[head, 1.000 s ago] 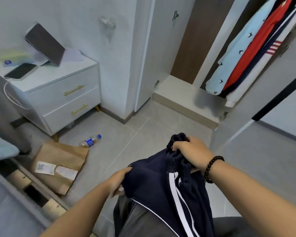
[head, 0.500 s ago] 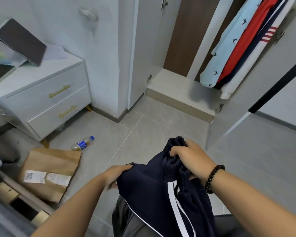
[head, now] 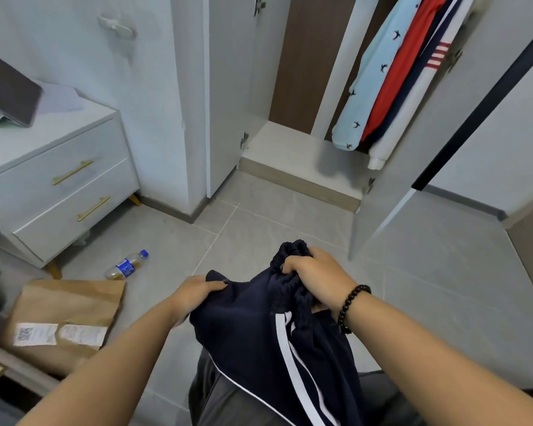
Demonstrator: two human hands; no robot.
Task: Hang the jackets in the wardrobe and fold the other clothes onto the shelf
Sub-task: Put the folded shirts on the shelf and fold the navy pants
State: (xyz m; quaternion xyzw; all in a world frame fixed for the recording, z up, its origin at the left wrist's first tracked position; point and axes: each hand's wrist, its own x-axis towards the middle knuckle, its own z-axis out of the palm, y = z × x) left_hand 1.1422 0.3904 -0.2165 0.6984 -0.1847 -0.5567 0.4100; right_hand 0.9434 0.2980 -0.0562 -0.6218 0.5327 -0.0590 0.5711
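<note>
the right hand (head: 316, 278), palm down with a dark bead bracelet (head: 351, 307) at the wrist, clenches the bunched elastic waistband of a navy garment (head: 259, 333) with white side stripes. the left hand (head: 194, 295) pinches the garment's left edge, thumb lying on top of the cloth and fingers tucked beneath. both forearms reach forward from the bottom corners of the view; the garment hangs between them, in front of the person's body and above the floor.

ahead lies bare grey tiled floor (head: 290, 222), open as far as the wardrobe (head: 305, 149). both wardrobe doors stand open: the left door (head: 228, 103) flanks the wall, the right door (head: 428, 149) angles out across the floor toward the hands. inside, at the right, hang a light blue shirt with bird print (head: 370, 87), a red garment (head: 403, 69) and a navy-and-white one with red stripes (head: 428, 72); the wardrobe base below them is bare.

at the left, a white two-drawer nightstand (head: 59, 186) stands against the wall. on the floor just in front of it lie a plastic bottle (head: 126, 265) and a brown paper bag (head: 65, 315), near each other.
</note>
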